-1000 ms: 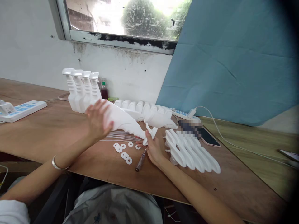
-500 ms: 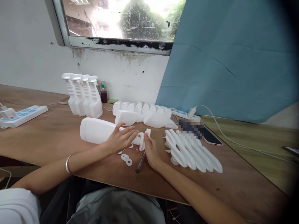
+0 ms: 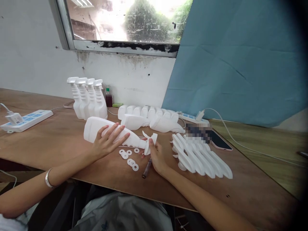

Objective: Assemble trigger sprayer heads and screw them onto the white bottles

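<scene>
A white spray bottle lies on its side at a slant, its base to the left. My left hand is against the bottle's body, fingers long and apart across it, with the thumb hidden. At the neck end, my right hand is closed on the white trigger sprayer, thumb on its near side. Under the right hand lies a screwdriver with a clear, dark-tipped handle. Several white ring washers are scattered on the table just left of it.
Several spray bottles with heads stand at the back left. More white bottles lie behind my hands. To the right are white curved shells in a row and a phone. Power strips sit at both sides.
My left hand has slid left from the bottle's neck onto its body, uncovering the neck and trigger. The bottle's base has risen slightly. My right hand keeps its hold on the sprayer.
</scene>
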The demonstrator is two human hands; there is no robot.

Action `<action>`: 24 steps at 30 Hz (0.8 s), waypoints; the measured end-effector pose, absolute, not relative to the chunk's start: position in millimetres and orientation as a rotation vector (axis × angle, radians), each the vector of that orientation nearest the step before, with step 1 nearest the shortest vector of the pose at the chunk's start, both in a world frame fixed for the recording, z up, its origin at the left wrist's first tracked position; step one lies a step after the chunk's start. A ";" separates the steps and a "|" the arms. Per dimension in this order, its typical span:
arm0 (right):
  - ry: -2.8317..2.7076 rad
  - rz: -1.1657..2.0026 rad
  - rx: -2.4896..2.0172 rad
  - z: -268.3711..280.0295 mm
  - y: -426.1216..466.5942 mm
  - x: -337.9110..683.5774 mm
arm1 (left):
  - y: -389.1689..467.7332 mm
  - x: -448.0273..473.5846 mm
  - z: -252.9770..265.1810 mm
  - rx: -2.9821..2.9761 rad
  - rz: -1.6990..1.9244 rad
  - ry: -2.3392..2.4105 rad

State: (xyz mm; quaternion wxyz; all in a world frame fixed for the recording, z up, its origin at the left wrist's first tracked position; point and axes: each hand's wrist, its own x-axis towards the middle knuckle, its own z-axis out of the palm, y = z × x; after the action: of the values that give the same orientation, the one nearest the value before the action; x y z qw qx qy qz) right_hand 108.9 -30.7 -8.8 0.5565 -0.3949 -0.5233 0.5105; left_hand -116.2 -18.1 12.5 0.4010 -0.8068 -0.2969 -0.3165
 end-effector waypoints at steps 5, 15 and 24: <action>-1.279 1.158 -0.914 -5.5 -33.8 111.4 | -23.8 -110.3 17.4 -2.035 -0.689 -0.795; -1.142 1.230 -0.918 -8.3 -27.3 112.1 | -13.6 -134.0 15.1 -2.083 -0.650 -0.819; -1.182 1.406 -0.675 -5.2 -27.9 113.8 | 44.4 -168.4 21.7 -2.053 -1.110 -1.483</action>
State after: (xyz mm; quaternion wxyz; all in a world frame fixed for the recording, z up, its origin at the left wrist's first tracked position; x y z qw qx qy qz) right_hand 113.8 -27.9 -5.2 0.5585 -0.2862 -0.5010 0.5959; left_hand -168.4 44.4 21.7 0.1872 -0.7293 -0.5268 -0.3945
